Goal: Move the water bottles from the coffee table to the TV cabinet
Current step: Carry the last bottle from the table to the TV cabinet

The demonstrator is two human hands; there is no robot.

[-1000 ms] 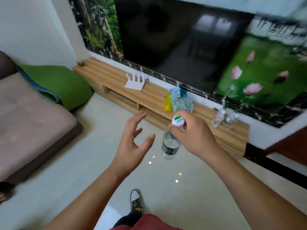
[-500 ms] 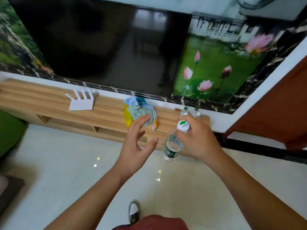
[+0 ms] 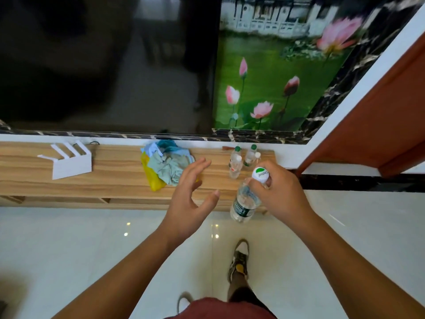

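Bottle (image 3: 245, 201) hung at centre-right of the frame, pinched by its neck in the right hand (image 3: 279, 192), likely ready to join the bottles (image 3: 241, 160) on the TV cabinet (image 3: 103, 187). Left hand (image 3: 190, 203) hovered empty, fingers spread.

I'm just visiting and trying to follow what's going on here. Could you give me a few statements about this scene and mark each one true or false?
1. The right hand holds a water bottle near its cap. True.
2. The left hand also grips a bottle. False: it is open and empty.
3. Several small bottles already stand on the TV cabinet. True.
4. The held bottle has a red cap. False: the cap is white with green.
5. A white router sits at the cabinet's right end. False: it is toward the left.
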